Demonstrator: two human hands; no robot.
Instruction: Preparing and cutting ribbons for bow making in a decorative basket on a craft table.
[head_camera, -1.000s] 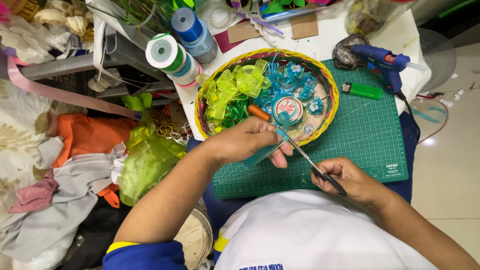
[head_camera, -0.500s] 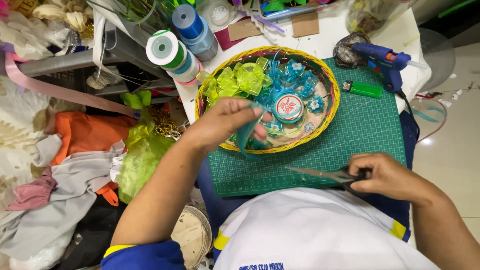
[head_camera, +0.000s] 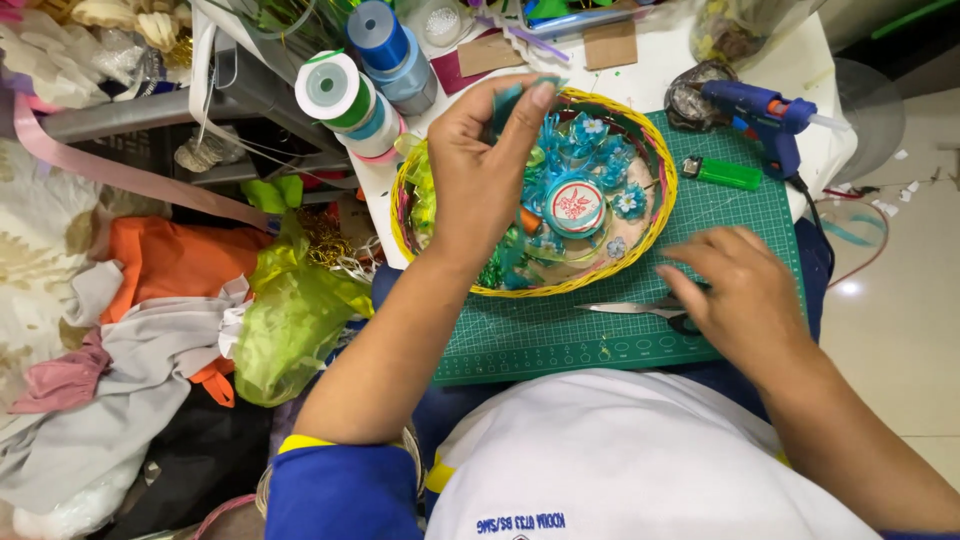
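Centrally, the left hand (head_camera: 480, 170) is raised over the yellow-rimmed basket (head_camera: 655, 215), pinching a teal ribbon piece (head_camera: 510, 95) at its fingertips; the right hand (head_camera: 745, 295) lies flat, fingers spread, on the scissors (head_camera: 630, 310) on the green cutting mat (head_camera: 740, 240); bare mat shows right of the basket; the white surface (head_camera: 660, 65) ends upper right, beyond a blue glue gun (head_camera: 765, 115) and a green lighter (head_camera: 725, 175); fabric crowds the left.

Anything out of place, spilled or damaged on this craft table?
Nothing is spilled or visibly damaged. The oddities: fabric and a green mesh sheet lie heaped left of the table, and the glue gun sits near the table's edge, its cord hanging off. The scissors lie flat on the cutting mat.
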